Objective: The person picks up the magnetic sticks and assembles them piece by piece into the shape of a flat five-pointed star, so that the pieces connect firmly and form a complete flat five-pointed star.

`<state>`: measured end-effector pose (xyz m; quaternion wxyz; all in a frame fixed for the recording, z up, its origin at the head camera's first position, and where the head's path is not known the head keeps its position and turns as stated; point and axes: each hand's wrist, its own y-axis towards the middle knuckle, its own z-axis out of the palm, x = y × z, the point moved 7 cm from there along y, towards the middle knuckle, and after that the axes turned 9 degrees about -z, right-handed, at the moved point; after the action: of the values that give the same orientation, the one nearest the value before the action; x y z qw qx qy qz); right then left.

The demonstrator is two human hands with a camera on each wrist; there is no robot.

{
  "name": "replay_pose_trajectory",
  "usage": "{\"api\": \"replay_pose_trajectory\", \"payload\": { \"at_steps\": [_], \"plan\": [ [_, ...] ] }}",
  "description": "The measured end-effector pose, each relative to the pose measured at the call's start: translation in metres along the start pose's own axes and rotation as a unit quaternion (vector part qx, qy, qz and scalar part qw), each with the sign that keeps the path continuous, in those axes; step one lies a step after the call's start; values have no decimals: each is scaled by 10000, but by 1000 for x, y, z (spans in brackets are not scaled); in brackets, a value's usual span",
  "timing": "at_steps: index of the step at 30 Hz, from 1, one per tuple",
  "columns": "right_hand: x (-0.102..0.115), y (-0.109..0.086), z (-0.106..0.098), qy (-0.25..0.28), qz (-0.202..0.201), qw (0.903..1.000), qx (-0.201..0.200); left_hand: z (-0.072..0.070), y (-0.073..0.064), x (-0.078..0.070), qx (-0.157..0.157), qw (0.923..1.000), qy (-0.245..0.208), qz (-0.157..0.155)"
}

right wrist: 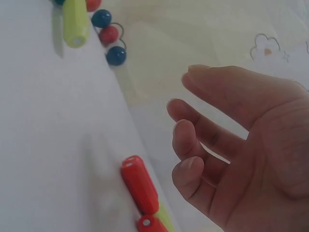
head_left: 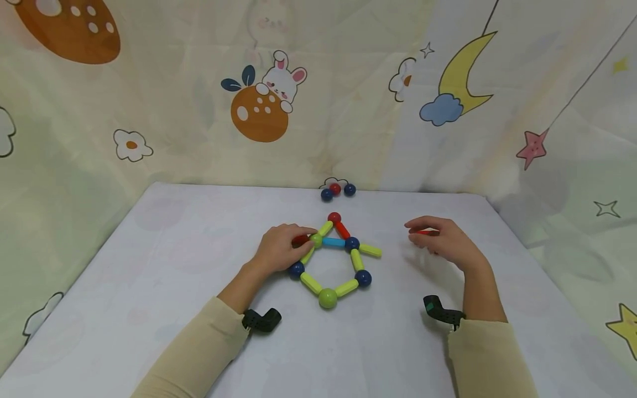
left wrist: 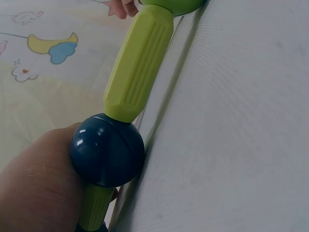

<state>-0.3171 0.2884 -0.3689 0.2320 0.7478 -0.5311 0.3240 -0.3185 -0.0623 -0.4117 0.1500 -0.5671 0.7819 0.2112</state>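
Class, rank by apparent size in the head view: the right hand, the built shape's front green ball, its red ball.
Right hand
Front green ball
Red ball

The green ball looks nearer the camera, so true ball sizes are unsure.

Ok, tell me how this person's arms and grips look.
The left sleeve and right sleeve are plain beige. Beside each sits a black, bent wrist device; the right device has a small green patch. The left grip and right grip wear no gloves.
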Motion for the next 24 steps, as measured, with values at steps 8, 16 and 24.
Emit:
{"api": "replay_pose_trajectory", "payload": {
  "at_steps": [8, 16, 24],
  "plan": [
    [-14, -15, -20, 72, 79, 9996, -263, 1, 0, 2, 2, 10000, 14, -5],
    [-34, -26, -29, 86, 411, 9980, -471, 1, 0, 2, -131, 9999, 34, 54],
    [-58, -34, -35, -60, 906, 9937, -663, 1, -1, 1, -129, 9999, 18, 40]
  ]
}}
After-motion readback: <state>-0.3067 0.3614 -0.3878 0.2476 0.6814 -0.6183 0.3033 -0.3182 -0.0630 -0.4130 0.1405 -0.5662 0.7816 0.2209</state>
